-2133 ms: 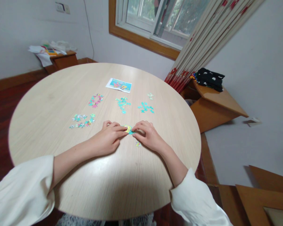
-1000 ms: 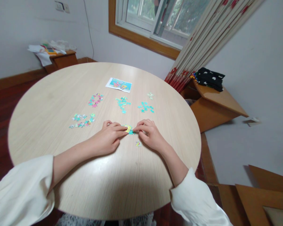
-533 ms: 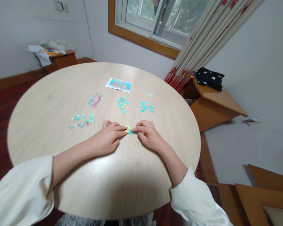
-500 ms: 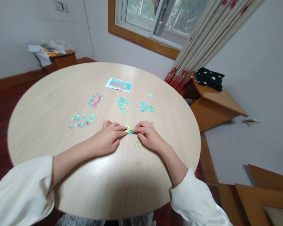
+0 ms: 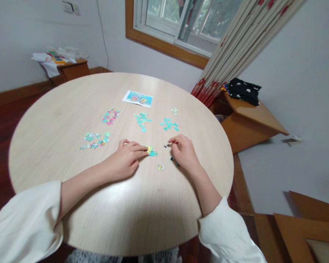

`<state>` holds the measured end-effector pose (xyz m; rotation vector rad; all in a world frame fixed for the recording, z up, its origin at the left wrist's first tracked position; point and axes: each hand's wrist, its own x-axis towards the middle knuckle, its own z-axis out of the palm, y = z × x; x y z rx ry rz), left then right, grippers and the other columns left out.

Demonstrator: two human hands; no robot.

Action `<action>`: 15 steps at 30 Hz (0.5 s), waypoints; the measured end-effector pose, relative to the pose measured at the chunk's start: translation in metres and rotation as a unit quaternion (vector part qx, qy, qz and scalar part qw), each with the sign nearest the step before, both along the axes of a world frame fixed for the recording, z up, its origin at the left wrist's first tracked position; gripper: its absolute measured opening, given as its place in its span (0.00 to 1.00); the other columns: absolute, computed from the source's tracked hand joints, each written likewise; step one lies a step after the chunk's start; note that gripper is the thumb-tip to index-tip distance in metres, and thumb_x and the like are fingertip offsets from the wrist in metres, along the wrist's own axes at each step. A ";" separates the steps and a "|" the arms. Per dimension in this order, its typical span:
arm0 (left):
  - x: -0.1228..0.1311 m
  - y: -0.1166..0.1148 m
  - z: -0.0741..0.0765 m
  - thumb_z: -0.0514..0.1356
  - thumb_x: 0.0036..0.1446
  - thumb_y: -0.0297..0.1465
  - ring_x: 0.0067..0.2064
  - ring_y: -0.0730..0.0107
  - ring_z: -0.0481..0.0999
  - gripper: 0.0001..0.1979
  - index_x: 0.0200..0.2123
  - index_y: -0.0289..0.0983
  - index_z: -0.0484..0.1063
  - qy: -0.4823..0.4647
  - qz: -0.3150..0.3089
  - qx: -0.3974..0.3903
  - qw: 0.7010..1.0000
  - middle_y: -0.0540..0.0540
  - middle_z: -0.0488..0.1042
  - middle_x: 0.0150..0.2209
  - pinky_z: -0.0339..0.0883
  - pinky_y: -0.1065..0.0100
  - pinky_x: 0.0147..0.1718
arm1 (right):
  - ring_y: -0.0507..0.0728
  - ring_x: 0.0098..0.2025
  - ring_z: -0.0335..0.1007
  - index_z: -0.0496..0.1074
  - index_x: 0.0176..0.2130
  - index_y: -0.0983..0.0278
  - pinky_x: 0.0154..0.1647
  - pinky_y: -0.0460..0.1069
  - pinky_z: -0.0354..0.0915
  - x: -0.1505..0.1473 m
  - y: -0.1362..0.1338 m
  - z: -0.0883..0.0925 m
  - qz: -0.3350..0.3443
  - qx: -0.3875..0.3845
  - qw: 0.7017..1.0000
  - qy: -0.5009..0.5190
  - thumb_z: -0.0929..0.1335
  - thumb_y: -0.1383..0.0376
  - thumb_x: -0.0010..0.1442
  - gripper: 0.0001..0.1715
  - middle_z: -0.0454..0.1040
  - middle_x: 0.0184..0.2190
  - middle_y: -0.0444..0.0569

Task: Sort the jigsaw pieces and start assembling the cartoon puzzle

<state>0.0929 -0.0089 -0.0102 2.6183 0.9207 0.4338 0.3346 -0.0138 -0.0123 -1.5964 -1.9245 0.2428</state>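
A small joined patch of yellow and teal puzzle pieces (image 5: 153,153) lies near the middle of the table. My left hand (image 5: 129,156) rests beside it, its stretched fingers touching the patch's left edge. To the right, my right hand (image 5: 183,151) is curled, with index finger and thumb at a small dark-marked puzzle piece (image 5: 166,146). More dark-marked pieces (image 5: 172,159) lie partly hidden under that hand. Between the hands and nearer to me is a loose yellow and pink piece (image 5: 160,167).
Several groups lie beyond my hands: pink pieces (image 5: 110,117), mixed white and teal pieces (image 5: 95,140), teal pieces (image 5: 142,121), more teal pieces (image 5: 169,124) and pale pieces (image 5: 174,111). A printed reference picture (image 5: 138,98) lies at the back of the round table (image 5: 57,109).
My right hand has left the joined patch and moved right, to the dark-marked pieces, which now show. The patch's right side is uncovered. My left hand stays in place.
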 end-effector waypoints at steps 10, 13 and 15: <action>0.001 0.000 0.002 0.48 0.52 0.20 0.53 0.58 0.68 0.24 0.47 0.40 0.74 -0.005 0.017 -0.008 1.000 0.43 0.75 0.51 0.48 0.52 0.51 | 0.59 0.36 0.68 0.73 0.34 0.63 0.40 0.55 0.61 0.002 0.003 -0.009 -0.033 -0.037 0.996 -0.067 0.68 0.61 0.57 0.07 0.74 0.33 0.51; 0.000 0.000 0.000 0.48 0.51 0.20 0.53 0.58 0.68 0.24 0.47 0.40 0.74 -0.008 0.018 -0.004 1.000 0.43 0.74 0.52 0.49 0.52 0.50 | 0.58 0.36 0.68 0.73 0.35 0.62 0.40 0.54 0.60 0.002 0.003 -0.011 -0.024 -0.048 0.996 -0.071 0.68 0.61 0.57 0.07 0.73 0.33 0.50; 0.000 0.001 -0.002 0.48 0.52 0.20 0.53 0.58 0.68 0.24 0.47 0.41 0.74 -0.008 0.016 0.000 1.000 0.44 0.74 0.52 0.49 0.53 0.50 | 0.58 0.36 0.68 0.73 0.35 0.62 0.40 0.54 0.61 0.003 0.004 -0.013 -0.018 -0.049 0.997 -0.064 0.68 0.62 0.57 0.06 0.73 0.33 0.50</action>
